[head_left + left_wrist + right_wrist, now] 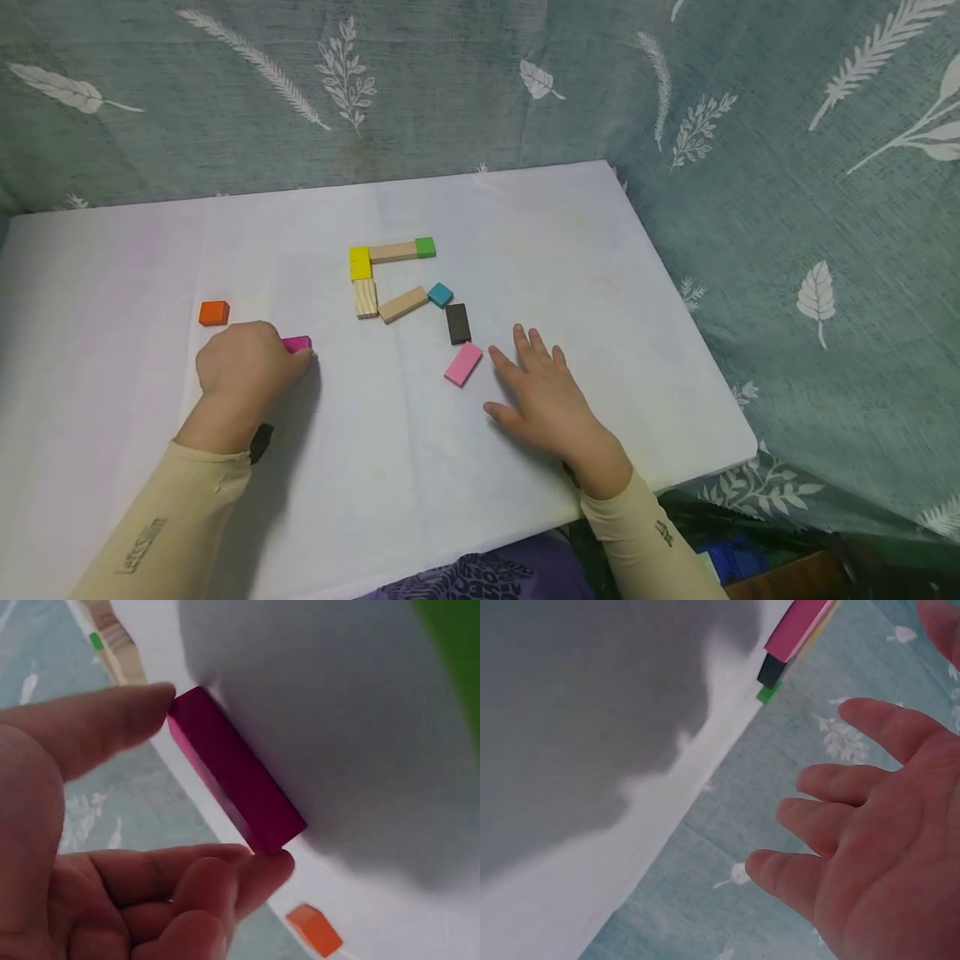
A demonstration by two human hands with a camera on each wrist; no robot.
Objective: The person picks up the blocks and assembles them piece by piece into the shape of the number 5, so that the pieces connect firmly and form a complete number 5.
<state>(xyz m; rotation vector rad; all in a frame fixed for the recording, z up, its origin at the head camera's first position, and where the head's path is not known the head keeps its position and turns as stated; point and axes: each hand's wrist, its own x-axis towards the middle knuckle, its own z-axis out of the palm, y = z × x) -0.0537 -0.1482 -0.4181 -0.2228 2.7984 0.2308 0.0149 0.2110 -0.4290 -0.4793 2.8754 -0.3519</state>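
My left hand (243, 367) pinches a magenta block (297, 343) between thumb and fingertips; in the left wrist view the block (236, 772) is held by its two ends. An orange block (213, 313) lies just beyond that hand. My right hand (547, 404), fingers spread and holding nothing, is right of a pink block (463, 364). The pink block's far end meets or nearly meets a black block (457, 323). In the right wrist view the hand (877, 825) shows its palm, with the pink block (799, 628) beyond the fingers.
From the black block, a bent line runs through a blue block (440, 294), a plain wooden block (403, 305), a striped wooden one (366, 298), yellow (360, 262), a long wooden piece (393, 252) and green (425, 247). All lie on the white table (675, 400); patterned cloth (450, 100) hangs behind.
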